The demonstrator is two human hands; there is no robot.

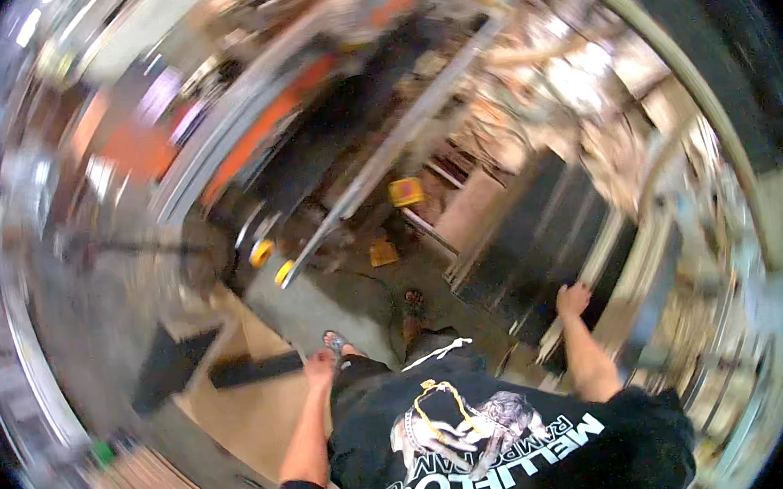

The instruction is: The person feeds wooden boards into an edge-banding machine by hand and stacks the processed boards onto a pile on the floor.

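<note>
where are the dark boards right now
In the head view, the dark boards are right of centre, next to the person's right hand, just below a pale, blurred heap in the picture.

The grey floor (302, 317) bears a brown sheet (229, 413); 2 black pieces (173, 367) overlap it.

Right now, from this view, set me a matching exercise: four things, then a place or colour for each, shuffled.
1. Right hand
2. Left hand
3. Shirt
4. Long slanting bar

A. Black, with a printed front
B. Beside the shorts
C. Greyish, with yellow at its near end
D. At the dark panels

Pairs: 1-D, 2-B, 3-A, 4-C
</note>
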